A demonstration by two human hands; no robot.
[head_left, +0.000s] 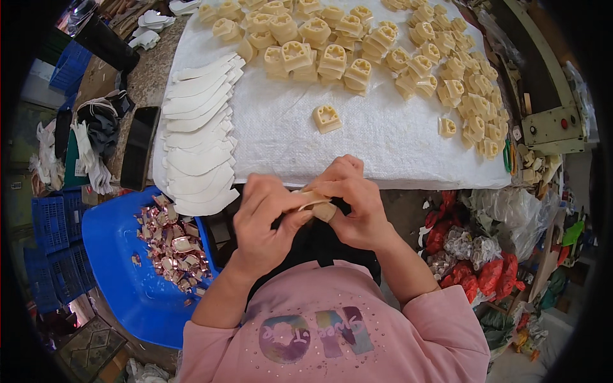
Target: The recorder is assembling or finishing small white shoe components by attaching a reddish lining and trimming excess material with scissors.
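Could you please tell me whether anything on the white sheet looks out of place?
One beige piece stands out mildly: it sits alone on the white sheet, apart from the clustered beige pieces.

Beige piece (324, 211) between hands (263, 216) (359, 207)

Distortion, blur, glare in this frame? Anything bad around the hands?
Head view: fisheye bend, with the pale frame curving near the right rim and corners black; head view: white cloth bright, but its creases show; head view: left hand looks slightly motion-blurred, right hand crisper, held piece partly hidden between them.
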